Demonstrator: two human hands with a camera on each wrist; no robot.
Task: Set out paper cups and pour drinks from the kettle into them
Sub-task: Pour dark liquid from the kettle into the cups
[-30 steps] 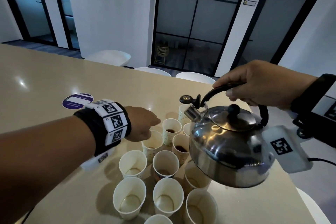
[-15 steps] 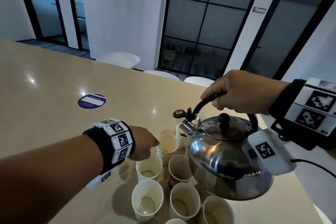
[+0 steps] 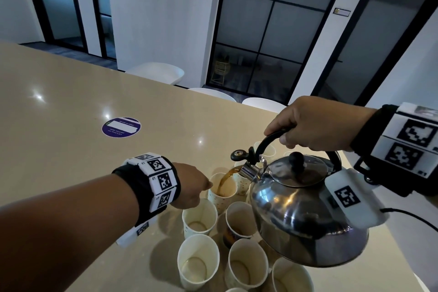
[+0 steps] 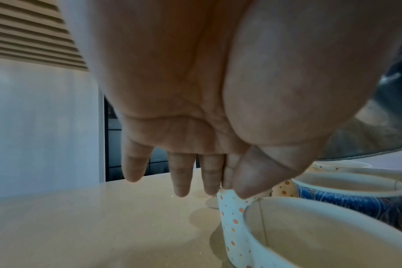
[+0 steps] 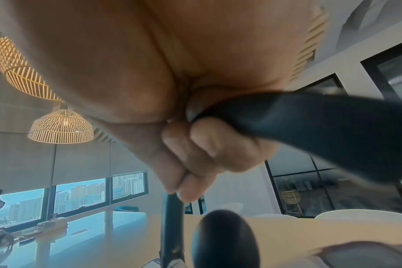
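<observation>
A steel kettle (image 3: 305,211) hangs tilted over a cluster of paper cups, and my right hand (image 3: 283,136) grips its black handle (image 5: 310,127) with the fingers (image 5: 202,145) curled round it. A brown stream runs from the spout (image 3: 247,170) into a dotted cup (image 3: 222,193). My left hand (image 3: 205,184) pinches that dotted cup's (image 4: 232,217) rim between thumb (image 4: 252,181) and forefinger, and its other fingers hang straight. Several more cups stand nearer me, such as a white one (image 3: 200,218) and a blue-patterned one (image 3: 237,223) holding dark drink.
The beige table (image 3: 71,149) carries a round purple sticker (image 3: 121,127) to the left. White chairs (image 3: 156,72) stand along its far edge. The table's right edge runs close beside the kettle. A black cable (image 3: 417,219) trails from my right wrist.
The kettle has tipped further forward and brown drink now streams from its spout into the dotted cup. My left hand has settled on that cup's rim.
</observation>
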